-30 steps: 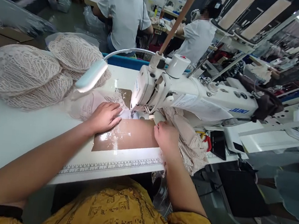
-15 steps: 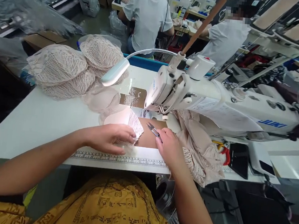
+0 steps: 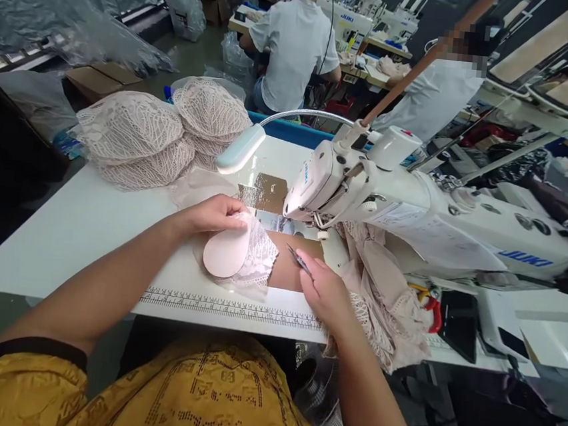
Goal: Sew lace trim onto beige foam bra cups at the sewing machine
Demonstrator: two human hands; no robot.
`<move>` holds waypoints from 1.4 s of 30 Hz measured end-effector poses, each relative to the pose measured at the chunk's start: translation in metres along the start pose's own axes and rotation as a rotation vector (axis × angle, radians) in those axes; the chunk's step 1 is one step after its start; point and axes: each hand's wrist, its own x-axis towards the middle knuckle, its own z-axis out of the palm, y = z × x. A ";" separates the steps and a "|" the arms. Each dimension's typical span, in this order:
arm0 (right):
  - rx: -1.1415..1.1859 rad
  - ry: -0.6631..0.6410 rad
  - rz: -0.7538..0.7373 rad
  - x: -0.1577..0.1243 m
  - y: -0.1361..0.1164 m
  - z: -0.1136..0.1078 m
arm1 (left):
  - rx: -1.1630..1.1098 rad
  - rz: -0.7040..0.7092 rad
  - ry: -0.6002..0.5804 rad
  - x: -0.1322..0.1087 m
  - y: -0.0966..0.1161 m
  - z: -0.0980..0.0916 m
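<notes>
My left hand (image 3: pixel 213 214) pinches the top of a beige padded cup with a lace edge (image 3: pixel 237 255), lifting it off the white table (image 3: pixel 87 221) in front of the white sewing machine (image 3: pixel 415 205). My right hand (image 3: pixel 324 290) is closed on small thread snips (image 3: pixel 297 259), blades pointing up-left toward the cup. A brown plate (image 3: pixel 286 270) lies under the cup, just below the needle area (image 3: pixel 316 219).
A pile of lace cups (image 3: pixel 145 136) sits at the table's back left. A gooseneck lamp (image 3: pixel 240 148) hangs over the work. More beige lace fabric (image 3: pixel 380 303) drapes right of my hand. A printed ruler (image 3: pixel 234 309) runs along the front edge. Two people sew behind.
The left hand pulled the cup away from the needle and lifted it, turning its smooth inside upward. The right hand took up the snips and holds them beside the cup.
</notes>
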 end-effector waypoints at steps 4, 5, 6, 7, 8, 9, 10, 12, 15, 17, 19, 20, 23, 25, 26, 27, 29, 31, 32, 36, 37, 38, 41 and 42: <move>0.293 0.081 -0.070 -0.003 -0.002 0.001 | -0.105 -0.033 -0.032 -0.002 0.000 0.006; 0.360 0.073 -0.078 -0.002 -0.004 0.001 | -0.116 -0.042 -0.033 -0.002 0.000 0.006; 0.428 0.055 -0.080 -0.002 -0.006 0.001 | -0.126 -0.049 -0.036 -0.001 -0.001 0.007; 0.494 0.032 -0.079 -0.001 -0.009 0.001 | -0.137 -0.054 -0.040 -0.001 -0.002 0.007; 0.556 0.008 -0.074 0.000 -0.011 0.000 | -0.149 -0.060 -0.048 0.000 -0.003 0.007; 0.606 -0.002 -0.068 0.001 -0.014 0.000 | -0.163 -0.066 -0.057 0.000 -0.004 0.007; 0.640 0.007 -0.062 0.002 -0.015 -0.001 | -0.178 -0.074 -0.067 0.000 -0.004 0.007; 0.656 0.047 -0.055 0.004 -0.019 -0.003 | -0.200 -0.092 -0.087 -0.001 -0.004 0.007; 0.644 0.058 -0.041 0.011 -0.024 -0.007 | -0.198 -0.121 -0.116 -0.002 -0.001 0.008; 0.669 0.028 -0.026 0.018 -0.027 -0.008 | -0.196 -0.134 -0.139 -0.003 0.001 0.008; 0.698 -0.006 -0.026 0.025 -0.031 -0.007 | -0.204 -0.140 -0.165 -0.004 0.002 0.009; 0.705 -0.027 -0.030 0.029 -0.032 -0.005 | -0.207 -0.141 -0.174 -0.004 0.002 0.009; 0.729 -0.103 -0.005 0.035 -0.034 0.002 | -0.191 -0.145 -0.163 -0.004 0.002 0.010; 0.765 -0.106 0.045 0.035 -0.035 0.006 | -0.160 -0.143 -0.132 -0.003 0.002 0.010; 0.782 -0.098 0.068 0.034 -0.035 0.007 | -0.141 -0.139 -0.118 -0.002 0.002 0.010; 0.795 -0.092 0.086 0.034 -0.035 0.007 | -0.121 -0.132 -0.107 -0.002 0.002 0.011; 0.799 -0.097 0.098 0.032 -0.034 0.006 | -0.085 -0.113 -0.089 0.000 0.002 0.011; 0.789 -0.115 0.085 0.031 -0.032 0.005 | -0.055 -0.093 -0.073 0.001 0.002 0.011; 0.777 -0.126 0.067 0.031 -0.031 0.004 | -0.042 -0.084 -0.067 0.002 0.002 0.011; 0.707 -0.156 -0.070 0.035 -0.026 0.005 | 0.016 -0.044 -0.085 0.001 0.003 0.014; 0.692 -0.129 -0.093 0.037 -0.026 0.006 | 0.033 -0.028 -0.096 0.000 0.004 0.016; 0.683 -0.089 -0.106 0.039 -0.027 0.007 | 0.050 -0.010 -0.113 -0.001 0.005 0.019; 0.696 0.004 -0.139 0.044 -0.032 0.010 | 0.086 0.055 -0.161 -0.003 0.009 0.029; 0.705 0.001 -0.157 0.045 -0.034 0.011 | 0.090 0.073 -0.167 -0.003 0.010 0.032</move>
